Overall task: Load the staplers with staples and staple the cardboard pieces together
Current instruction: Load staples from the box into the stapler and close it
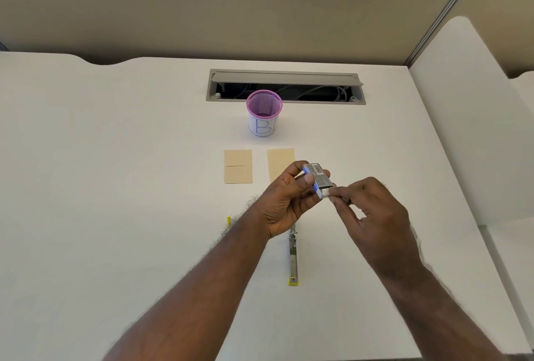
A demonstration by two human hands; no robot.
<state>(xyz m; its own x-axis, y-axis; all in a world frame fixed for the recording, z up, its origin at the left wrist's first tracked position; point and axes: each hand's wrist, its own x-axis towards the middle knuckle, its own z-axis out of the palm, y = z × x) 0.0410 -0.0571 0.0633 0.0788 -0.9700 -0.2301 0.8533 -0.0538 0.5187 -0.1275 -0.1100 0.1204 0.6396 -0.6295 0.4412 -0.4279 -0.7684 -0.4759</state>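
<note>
Two hands: both are busy above the middle of the table, and both are closed on the same small thing.
Left hand (pixel 289 196): your fingers and thumb curl round the staple box (pixel 317 178) and hold it in the air, barcode side up.
Right hand (pixel 372 210): your fingertips pinch the white inner tray (pixel 326 193) that shows at the near end of the box; whether it is sliding out or in, one look cannot tell.
Staple box: it looks light and thin-walled, so it probably crushes if squeezed; hold it by its narrow sides, as you do. The staple strips inside are likely brittle and snap into short lengths if bent, so I would take a strip by its long edges and keep it level.
Stapler (pixel 293 256): it lies opened out flat toward the near edge of the table, its metal channel bare, a yellow end nearest you; its far end is hidden under your left wrist. It looks stiff and should stay put while you drop a strip in.
Yellow piece (pixel 229 220): a small bit shows left of your left forearm; what it belongs to is unclear.
Cardboard pieces (pixel 238 166): two tan rectangles lie side by side beyond your hands, apart from each other, not yet joined.
Pen cup (pixel 263 113): a pink mesh cup stands farther back, just before the cable slot (pixel 286 86) by the far edge.
</note>
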